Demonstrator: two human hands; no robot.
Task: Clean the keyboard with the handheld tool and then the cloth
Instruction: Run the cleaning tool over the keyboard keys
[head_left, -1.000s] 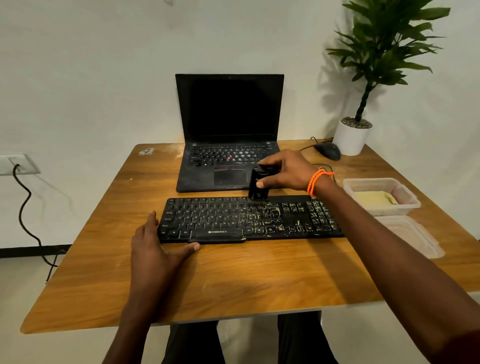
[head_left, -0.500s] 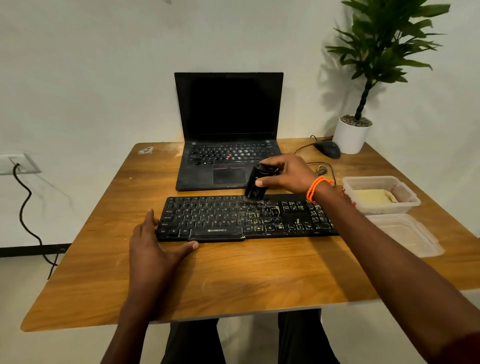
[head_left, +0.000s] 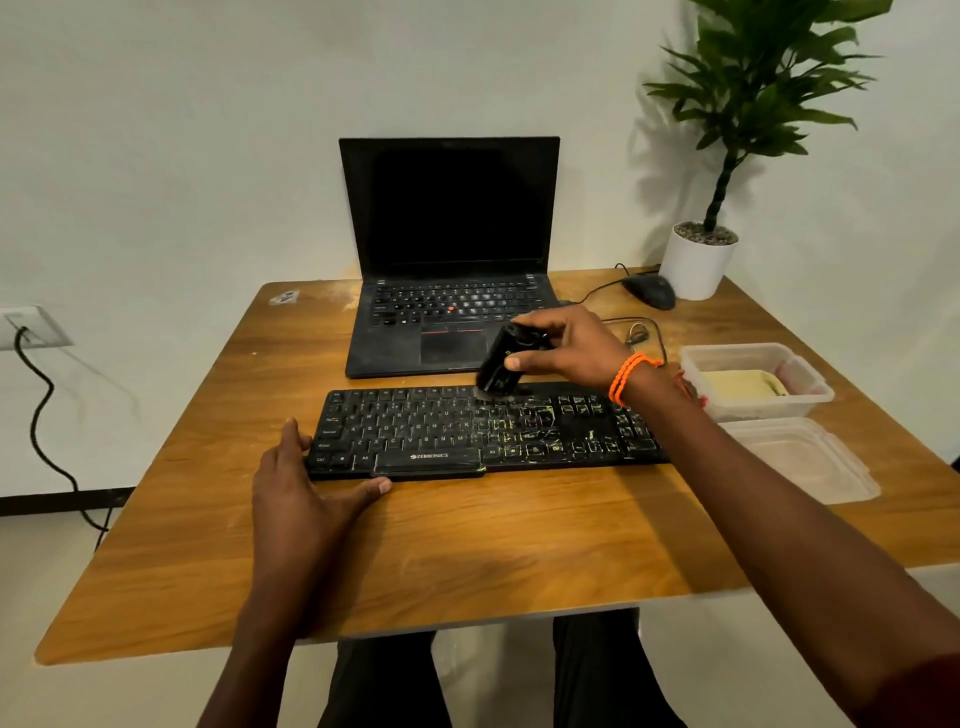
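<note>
A smooth wood-grain worktop (head_left: 467, 545) with rounded corners stands against a plain pale wall. On it lies a flat black keyboard (head_left: 483, 431), its right-hand keys smeared with yellowish residue. The right hand (head_left: 566, 345) grips a stubby black handheld tool (head_left: 498, 364), tilted, its bristled tip on the top key row. The left hand (head_left: 298, 488) rests open, fingers spread against the keyboard's near-left corner.

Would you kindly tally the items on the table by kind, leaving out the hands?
Keyboards: 1, the black keyboard
Laptops: 1, the laptop
Handheld tools: 1, the black handheld tool
Mice: 1, the mouse
Potted plants: 1, the potted plant
Clear plastic containers: 1, the container
Container lids: 1, the lid
Total: 7
</note>
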